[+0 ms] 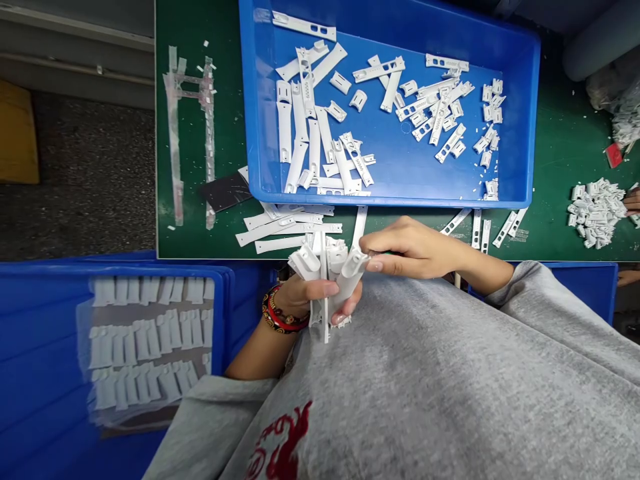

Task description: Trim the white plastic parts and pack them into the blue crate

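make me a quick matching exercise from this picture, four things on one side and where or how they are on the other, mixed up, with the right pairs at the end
Column one
1. left hand
2. right hand
3. bracelets
4. pile of small white pieces

Column two
A. thumb and fingers at the end of one white part
B. near the picture's right edge, on the green table
C. wrapped around a bundle of white parts
D. around the left wrist

Right pairs: 1-C, 2-A, 3-D, 4-B

White parts point(347, 280), blue tray point(400, 170), green tabletop point(553, 147), mottled grey shirt point(430, 373)
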The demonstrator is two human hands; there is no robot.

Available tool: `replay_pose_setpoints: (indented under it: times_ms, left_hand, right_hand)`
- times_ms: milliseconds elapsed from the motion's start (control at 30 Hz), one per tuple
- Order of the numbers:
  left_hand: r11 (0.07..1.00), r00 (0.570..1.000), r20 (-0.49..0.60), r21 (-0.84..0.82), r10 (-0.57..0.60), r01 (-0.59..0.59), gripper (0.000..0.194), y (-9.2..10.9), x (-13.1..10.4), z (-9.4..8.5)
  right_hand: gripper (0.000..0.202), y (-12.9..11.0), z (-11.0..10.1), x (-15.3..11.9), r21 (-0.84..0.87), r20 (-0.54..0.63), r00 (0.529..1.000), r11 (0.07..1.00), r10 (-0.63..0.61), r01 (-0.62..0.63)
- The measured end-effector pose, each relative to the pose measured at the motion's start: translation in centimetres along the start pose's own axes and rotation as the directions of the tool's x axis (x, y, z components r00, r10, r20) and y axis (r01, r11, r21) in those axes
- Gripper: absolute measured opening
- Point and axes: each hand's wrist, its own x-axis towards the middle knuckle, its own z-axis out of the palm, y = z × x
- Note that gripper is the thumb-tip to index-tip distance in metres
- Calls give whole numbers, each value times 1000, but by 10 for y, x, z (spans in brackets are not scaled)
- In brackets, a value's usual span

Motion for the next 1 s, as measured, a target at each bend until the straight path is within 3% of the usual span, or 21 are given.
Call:
replay_pose_setpoints:
  times_ms: [167, 333, 500, 567, 667, 767, 867, 1000]
  left_hand:
    - [995, 999, 40, -101, -19, 23, 32, -5, -1, -2]
    - [983, 998, 42, -177, 53, -45, 25, -11, 0, -7]
    - [989, 994, 83, -135, 74, -63, 27, -10, -2, -9]
    - [994, 997, 33, -85, 69, -66, 27, -8, -3, -9]
    - [998, 981, -189, -12, 54, -58, 30, -7, -3, -11]
    - [991, 893, -431, 13, 126, -133, 28, -8, 1, -18]
    - [965, 780, -584, 26, 225, -260, 24, -10, 6, -25]
    - [968, 776, -595, 10, 208, -251, 22, -15, 7, -29]
  right_hand:
    - [49, 0, 1, 1, -49, -11, 1000, 999, -15, 15]
    - [48, 5, 2, -1, -174, -22, 999, 984, -28, 24]
    - [35, 6, 4, -3, -89, -54, 999, 996, -5, 0]
    - [29, 5, 5, -4, -1, -127, 990, 998, 60, -60]
    - [22, 7, 10, -9, 158, -245, 957, 980, 158, -121]
    - [20, 17, 16, -22, 349, -386, 873, 923, 297, -160]
    - [21, 37, 22, -41, 539, -449, 742, 813, 498, -219]
    - [24, 68, 30, -63, 656, -432, 555, 670, 710, -348]
